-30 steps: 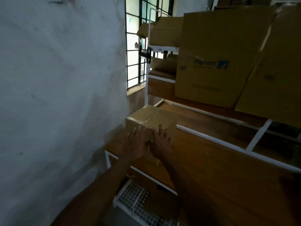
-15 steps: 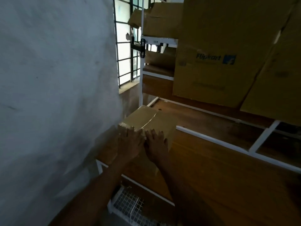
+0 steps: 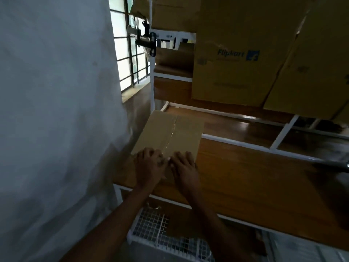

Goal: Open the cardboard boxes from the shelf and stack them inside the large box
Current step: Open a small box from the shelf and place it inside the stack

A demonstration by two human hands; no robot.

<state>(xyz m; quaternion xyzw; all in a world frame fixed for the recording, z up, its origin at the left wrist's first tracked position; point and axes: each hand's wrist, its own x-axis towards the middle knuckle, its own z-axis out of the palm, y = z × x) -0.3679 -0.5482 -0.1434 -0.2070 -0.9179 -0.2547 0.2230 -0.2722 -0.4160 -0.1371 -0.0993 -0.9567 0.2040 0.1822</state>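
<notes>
A small sealed cardboard box sits at the left end of the wooden shelf, with clear tape running down the middle of its top. My left hand and my right hand rest side by side on the box's near edge, fingertips on the tape seam. Whether the fingers pinch the tape I cannot tell. A large cardboard box with a blue logo stands at the back of the shelf, higher up.
A white wall is close on the left. A barred window lies behind the shelf's white frame. Another large box leans at the right. A white wire rack sits below the shelf.
The view has tilted down and closer, so the box top now shows flat. Both hands stay on the box's near edge, fingertips moved up to the tape seam.
</notes>
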